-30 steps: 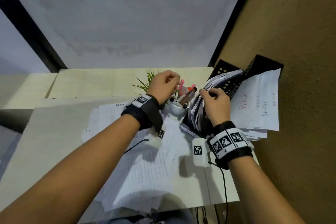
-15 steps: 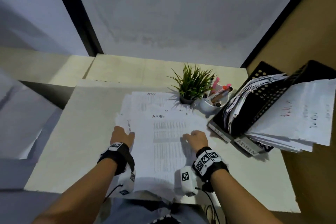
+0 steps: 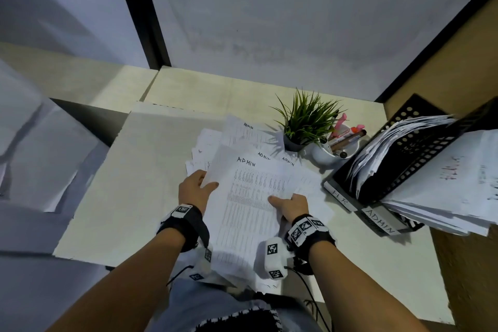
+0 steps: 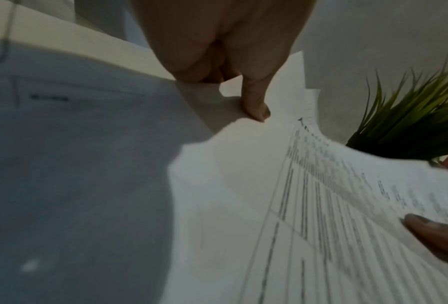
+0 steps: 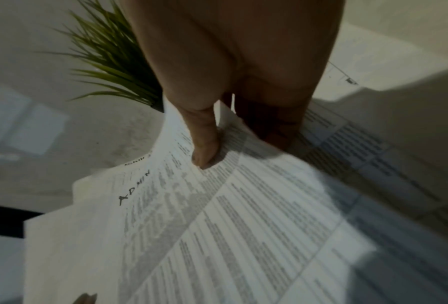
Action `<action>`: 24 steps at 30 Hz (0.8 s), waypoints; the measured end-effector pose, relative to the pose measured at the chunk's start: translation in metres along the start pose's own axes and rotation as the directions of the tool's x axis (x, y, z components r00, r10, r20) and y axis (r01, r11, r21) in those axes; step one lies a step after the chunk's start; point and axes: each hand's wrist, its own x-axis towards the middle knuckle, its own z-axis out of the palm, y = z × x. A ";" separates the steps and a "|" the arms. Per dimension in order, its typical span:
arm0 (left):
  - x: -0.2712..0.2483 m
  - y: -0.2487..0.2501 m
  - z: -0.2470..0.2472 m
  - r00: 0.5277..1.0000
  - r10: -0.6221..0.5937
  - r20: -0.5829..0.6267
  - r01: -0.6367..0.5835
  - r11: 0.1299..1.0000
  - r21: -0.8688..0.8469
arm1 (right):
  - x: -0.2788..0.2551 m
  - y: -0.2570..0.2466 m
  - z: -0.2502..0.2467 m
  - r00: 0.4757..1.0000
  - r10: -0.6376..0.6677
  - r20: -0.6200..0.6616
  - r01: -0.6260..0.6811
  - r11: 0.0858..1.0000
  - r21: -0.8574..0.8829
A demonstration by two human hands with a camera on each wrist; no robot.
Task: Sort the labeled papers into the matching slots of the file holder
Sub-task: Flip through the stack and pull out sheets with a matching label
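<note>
A loose stack of printed papers (image 3: pixel 250 197) headed "ADMIN" is lifted off the desk between both hands. My left hand (image 3: pixel 195 188) grips its left edge, thumb on top (image 4: pixel 255 107). My right hand (image 3: pixel 289 206) grips its right side, thumb pressed on the top sheet (image 5: pixel 205 152). More ADMIN sheets (image 3: pixel 242 132) lie fanned on the desk behind. The black perforated file holder (image 3: pixel 409 167) stands at the right, with labels "HR" (image 3: pixel 340 197) and "ADMIN" (image 3: pixel 380 221) on its front, and papers (image 3: pixel 390 143) fill its slots.
A small potted plant (image 3: pixel 304 121) and a white cup of pens (image 3: pixel 336 143) stand between the sheets and the holder. Papers (image 3: pixel 444 191) overhang the holder's right side. A brown wall (image 3: pixel 458 62) runs along the right; the desk's left part (image 3: pixel 121 183) is bare.
Both hands came back from the holder and pen cup to the ADMIN papers, lay on them half a second ago, and now grip the stack and hold it raised.
</note>
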 end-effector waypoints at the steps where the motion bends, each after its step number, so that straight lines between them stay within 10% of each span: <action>1: 0.000 0.000 -0.001 0.999 -0.001 -0.033 0.001 1.000 -0.003 | 0.002 0.000 0.000 1.000 -0.020 -0.019 0.019 1.000 -0.016; 16: 0.012 0.008 0.016 1.000 -0.012 -0.020 0.007 0.975 -0.223 | 0.009 -0.004 -0.009 0.983 -0.139 -0.121 0.163 0.961 0.221; 24: 0.013 0.016 0.011 0.996 -0.007 -0.084 -0.013 0.970 -0.241 | 0.013 -0.004 -0.018 0.994 -0.099 0.045 0.076 0.930 0.360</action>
